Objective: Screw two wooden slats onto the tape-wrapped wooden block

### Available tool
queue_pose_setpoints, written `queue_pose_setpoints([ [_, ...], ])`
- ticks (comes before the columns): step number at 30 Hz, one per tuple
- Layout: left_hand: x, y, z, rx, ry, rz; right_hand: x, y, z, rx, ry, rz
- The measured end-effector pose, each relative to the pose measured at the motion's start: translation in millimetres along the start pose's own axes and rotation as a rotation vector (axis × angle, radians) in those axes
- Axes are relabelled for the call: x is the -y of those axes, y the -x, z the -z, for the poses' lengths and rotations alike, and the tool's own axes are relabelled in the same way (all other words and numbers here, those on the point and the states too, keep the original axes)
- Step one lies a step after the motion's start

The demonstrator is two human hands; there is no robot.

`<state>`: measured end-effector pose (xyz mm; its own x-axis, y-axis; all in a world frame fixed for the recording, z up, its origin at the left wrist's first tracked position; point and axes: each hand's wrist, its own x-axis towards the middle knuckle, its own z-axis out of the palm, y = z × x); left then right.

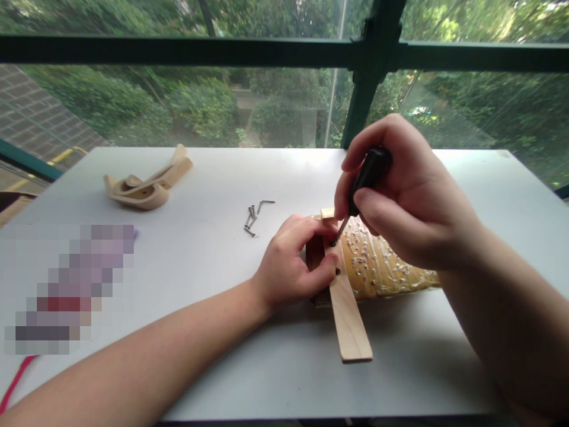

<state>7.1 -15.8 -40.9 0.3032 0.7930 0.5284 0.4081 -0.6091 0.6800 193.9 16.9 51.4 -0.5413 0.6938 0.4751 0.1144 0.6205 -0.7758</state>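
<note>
My right hand (400, 196) is wrapped round the black handle of a screwdriver (372, 172), which slants down to the left. Its tip meets a dark screw hole in a pale wooden strip (349, 320). A second dark hole shows a little nearer to me on the strip. My left hand (297, 255) pinches the strip between thumb and fingers around these holes. Beneath the strip lies a tape-wrapped block (377, 267), yellowish brown and pitted with many small holes. The strip's near end sticks out past the block. Whether a screw sits under the tip is too small to tell.
Several loose screws (252, 219) lie on the white table (213, 367) left of the block. Curved wooden pieces (146, 187) rest at the back left. A blurred-out purple item (84, 273) with a red strap (18, 379) lies at the left. Green-framed windows (178, 52) stand behind the table.
</note>
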Motion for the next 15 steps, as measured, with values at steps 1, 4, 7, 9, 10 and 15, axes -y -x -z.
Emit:
queue_pose_setpoints([
  [1,0.1,0.0,0.0,0.003,0.0,0.003,-0.7,-0.2,0.2,-0.005,0.014,-0.008],
  [4,1.1,0.3,0.1,0.004,-0.007,-0.003,-3.2,-0.7,0.6,-0.02,0.074,-0.017],
  [7,1.9,0.7,0.0,-0.002,-0.01,-0.015,-4.7,-0.9,1.5,-0.018,0.128,-0.006],
  [9,2.2,0.9,-0.2,0.0,-0.007,-0.02,-5.0,-0.7,2.2,-0.006,0.139,0.004],
  [10,2.3,1.1,-0.3,0.003,-0.005,-0.021,-5.0,-0.6,2.6,0.0,0.14,0.005],
  [15,3.2,1.7,-0.8,0.009,0.0,-0.006,-5.3,0.6,2.9,0.021,0.135,-0.011],
])
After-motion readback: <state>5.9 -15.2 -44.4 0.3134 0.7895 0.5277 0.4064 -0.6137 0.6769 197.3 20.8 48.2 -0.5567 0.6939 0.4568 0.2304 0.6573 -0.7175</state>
